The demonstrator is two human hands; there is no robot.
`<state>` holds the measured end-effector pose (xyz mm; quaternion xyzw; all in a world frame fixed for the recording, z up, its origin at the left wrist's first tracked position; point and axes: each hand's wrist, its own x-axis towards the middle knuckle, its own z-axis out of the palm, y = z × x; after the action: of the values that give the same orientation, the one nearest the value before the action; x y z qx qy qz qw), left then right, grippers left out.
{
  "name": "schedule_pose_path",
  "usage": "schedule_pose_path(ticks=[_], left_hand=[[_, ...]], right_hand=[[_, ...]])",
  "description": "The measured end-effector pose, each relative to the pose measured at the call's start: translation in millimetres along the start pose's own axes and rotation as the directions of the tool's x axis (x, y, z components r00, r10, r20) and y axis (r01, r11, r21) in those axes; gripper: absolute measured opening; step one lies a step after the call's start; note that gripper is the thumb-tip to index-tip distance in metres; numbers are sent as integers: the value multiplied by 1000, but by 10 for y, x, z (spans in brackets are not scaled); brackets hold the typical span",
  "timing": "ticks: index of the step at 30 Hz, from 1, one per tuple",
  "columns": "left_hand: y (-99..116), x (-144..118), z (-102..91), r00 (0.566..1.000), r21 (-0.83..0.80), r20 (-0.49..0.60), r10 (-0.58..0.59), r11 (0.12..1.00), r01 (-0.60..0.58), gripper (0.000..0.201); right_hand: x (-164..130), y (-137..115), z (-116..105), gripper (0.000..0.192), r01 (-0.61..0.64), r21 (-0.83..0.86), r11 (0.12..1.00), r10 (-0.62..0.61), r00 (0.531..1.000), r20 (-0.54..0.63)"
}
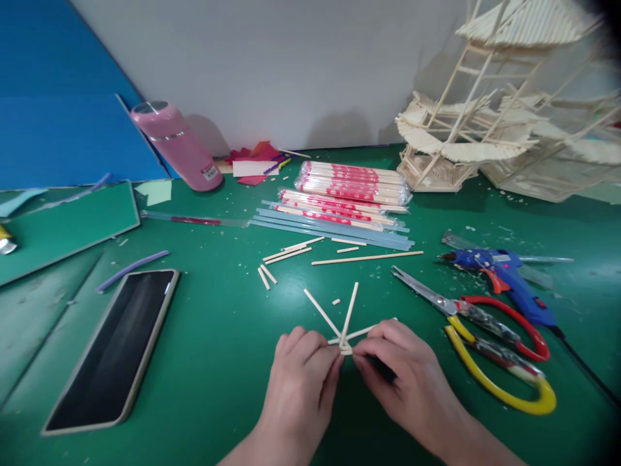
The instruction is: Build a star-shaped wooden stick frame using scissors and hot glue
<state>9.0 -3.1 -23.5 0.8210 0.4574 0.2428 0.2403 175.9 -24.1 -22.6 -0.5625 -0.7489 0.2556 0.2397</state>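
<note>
Left hand (301, 375) and right hand (407, 369) pinch a stick frame (345, 341) at a scrap-flecked green table (218, 323).
Fingertips drawn narrow, they hold it at the table's six o'clock; from there, a phone (114, 349) lies at nine, scissors (490, 323) at three, a glue gun (521, 283) at two, wrapped chopsticks (352, 182) at twelve before a pale wall (272, 77); a stick tower (485, 152) stands at one, a pink flask (177, 145) at eleven beside a blue board (63, 116).
</note>
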Motion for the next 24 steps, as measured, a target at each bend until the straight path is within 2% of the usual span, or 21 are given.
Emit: schedule_pose_path(ticks=[24], left_hand=[[-3, -15, -8, 1000, -13, -8, 12, 1000, -12, 19]], right_hand=[[-4, 4, 9, 14, -4, -5, 1000, 4, 1000, 0]])
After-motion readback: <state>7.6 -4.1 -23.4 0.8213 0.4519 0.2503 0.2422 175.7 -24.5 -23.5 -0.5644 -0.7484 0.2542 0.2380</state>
